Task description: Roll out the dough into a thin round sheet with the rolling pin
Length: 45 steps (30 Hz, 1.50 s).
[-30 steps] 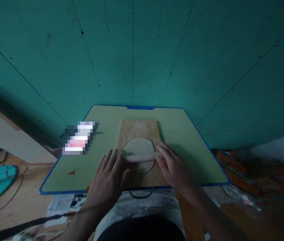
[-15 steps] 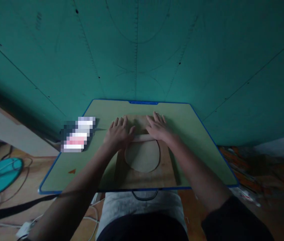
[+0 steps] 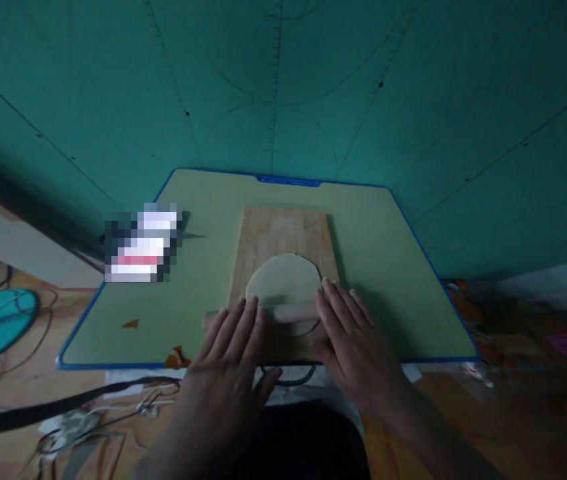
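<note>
A round, flat sheet of dough lies on a wooden cutting board. Across the dough's near part runs a rolling pin, its left end sticking out past my fingers. My left hand rests on the pin's left side with fingers stretched out flat, thumb apart. On the right side, my right hand presses flat on the pin, fingers extended and not wrapped round it. The pin's right end is hidden under that hand.
The board lies on a small pale-green table with a blue rim, against a green wall. A blurred-out device stands at the table's left. Small orange-brown scraps lie near it. Cables and a black strap are at lower left.
Both hands have drawn the rolling pin from the dough's far edge back toward my body, over its near part. The camera view has shifted, and the board's far half now shows.
</note>
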### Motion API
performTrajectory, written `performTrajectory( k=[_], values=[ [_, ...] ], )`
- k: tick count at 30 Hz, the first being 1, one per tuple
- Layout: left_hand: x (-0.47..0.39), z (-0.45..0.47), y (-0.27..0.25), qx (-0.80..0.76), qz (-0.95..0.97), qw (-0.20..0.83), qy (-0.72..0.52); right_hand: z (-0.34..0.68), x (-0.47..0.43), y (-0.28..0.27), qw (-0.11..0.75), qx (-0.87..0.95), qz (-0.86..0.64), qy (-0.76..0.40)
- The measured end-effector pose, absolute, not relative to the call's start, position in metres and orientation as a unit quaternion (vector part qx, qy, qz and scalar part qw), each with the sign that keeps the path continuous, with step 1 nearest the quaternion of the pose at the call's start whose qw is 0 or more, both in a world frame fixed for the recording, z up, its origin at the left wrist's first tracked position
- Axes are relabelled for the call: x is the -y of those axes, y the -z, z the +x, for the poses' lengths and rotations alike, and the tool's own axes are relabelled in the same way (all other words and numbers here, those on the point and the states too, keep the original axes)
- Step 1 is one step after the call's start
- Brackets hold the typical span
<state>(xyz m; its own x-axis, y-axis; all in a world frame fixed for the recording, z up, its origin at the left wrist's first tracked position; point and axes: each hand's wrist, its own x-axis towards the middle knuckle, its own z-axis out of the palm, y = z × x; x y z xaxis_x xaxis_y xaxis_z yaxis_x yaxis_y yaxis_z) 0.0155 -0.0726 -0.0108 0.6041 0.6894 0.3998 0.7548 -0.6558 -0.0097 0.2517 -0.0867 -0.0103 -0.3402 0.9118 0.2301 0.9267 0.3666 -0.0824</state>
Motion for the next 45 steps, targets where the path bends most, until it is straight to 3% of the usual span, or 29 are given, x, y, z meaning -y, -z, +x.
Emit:
performTrajectory(
  k=[10,22,30,36,45],
  values=[
    [-0.057,0.049,0.0,0.514,-0.846,0.082,0.116,0.246,-0.052,-0.008,0.051,0.783,-0.619,-0.009],
    [0.081,0.007,0.014,0.39,-0.898,0.078,0.187,0.249,0.097,0.004,0.131,0.817,-0.562,-0.004],
    [-0.015,0.035,0.002,0.422,-0.898,0.03,0.121,0.244,0.014,-0.006,0.094,0.789,-0.606,-0.035],
    [-0.033,0.039,-0.01,0.391,-0.914,-0.008,0.106,0.223,-0.03,-0.012,0.081,0.77,-0.631,-0.047],
    [-0.062,0.038,-0.005,0.53,-0.842,0.053,0.09,0.213,-0.072,-0.012,0.078,0.71,-0.696,-0.071]
  ],
)
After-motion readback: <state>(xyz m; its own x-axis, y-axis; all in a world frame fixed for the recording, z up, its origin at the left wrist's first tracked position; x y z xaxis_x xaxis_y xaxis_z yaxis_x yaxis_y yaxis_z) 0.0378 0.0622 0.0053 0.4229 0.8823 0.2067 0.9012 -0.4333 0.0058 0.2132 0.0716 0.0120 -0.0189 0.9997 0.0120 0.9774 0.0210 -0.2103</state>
